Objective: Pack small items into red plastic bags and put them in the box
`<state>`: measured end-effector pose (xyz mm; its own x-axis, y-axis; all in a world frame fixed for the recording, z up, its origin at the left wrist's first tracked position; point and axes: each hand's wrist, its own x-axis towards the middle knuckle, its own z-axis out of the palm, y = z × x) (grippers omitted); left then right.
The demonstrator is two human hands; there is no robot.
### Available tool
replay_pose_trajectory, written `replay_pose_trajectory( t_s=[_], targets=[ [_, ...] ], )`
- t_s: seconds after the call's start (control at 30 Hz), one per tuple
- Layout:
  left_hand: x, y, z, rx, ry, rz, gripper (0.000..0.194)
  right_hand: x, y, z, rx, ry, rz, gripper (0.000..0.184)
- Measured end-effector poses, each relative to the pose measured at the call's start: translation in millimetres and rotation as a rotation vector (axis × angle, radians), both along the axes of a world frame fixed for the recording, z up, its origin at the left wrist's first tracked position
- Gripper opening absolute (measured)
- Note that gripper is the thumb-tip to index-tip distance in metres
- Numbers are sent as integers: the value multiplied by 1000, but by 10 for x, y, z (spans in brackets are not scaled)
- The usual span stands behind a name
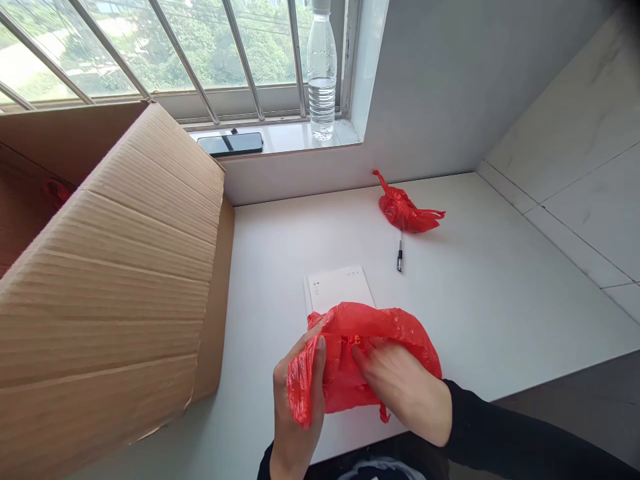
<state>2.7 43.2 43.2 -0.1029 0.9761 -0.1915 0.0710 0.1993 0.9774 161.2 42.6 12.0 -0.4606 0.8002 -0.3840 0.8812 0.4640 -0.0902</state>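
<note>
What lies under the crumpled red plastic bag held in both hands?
Under the crumpled red plastic bag, a white booklet lies on the white table; its near part is covered, so unseen.

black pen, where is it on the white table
The slim black pen lies on the white table, just below the crumpled red plastic bag and right of the white booklet.

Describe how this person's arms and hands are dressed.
Both hands are bare: no gloves, rings or watch show on the left hand or the right hand. The right arm wears a long black sleeve reaching the wrist. A dark cuff edge shows at the left wrist, near the bottom of the picture.
</note>
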Motion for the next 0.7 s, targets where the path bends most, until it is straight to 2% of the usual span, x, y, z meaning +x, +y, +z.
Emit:
replay_pose_trajectory(
  t_s=[0.17,0.33,0.53,0.63,0.7],
  targets=[
    [1,-10,-10,-2,21,10,42,32,44,-96,39,-14,-47,29],
    [8,-10,-48,36,10,31,40,52,59,-82,18,-35,-20,34],
    [-82,4,-165,106,68,-68,38,44,-44,28,-8,-107,5,40],
    [-83,-3,-206,132,31,-129,28,100,-80,83,-7,-136,-4,34],
    [-68,-13,-237,153,-16,-181,18,153,-101,120,2,-154,-14,24]
  ],
)
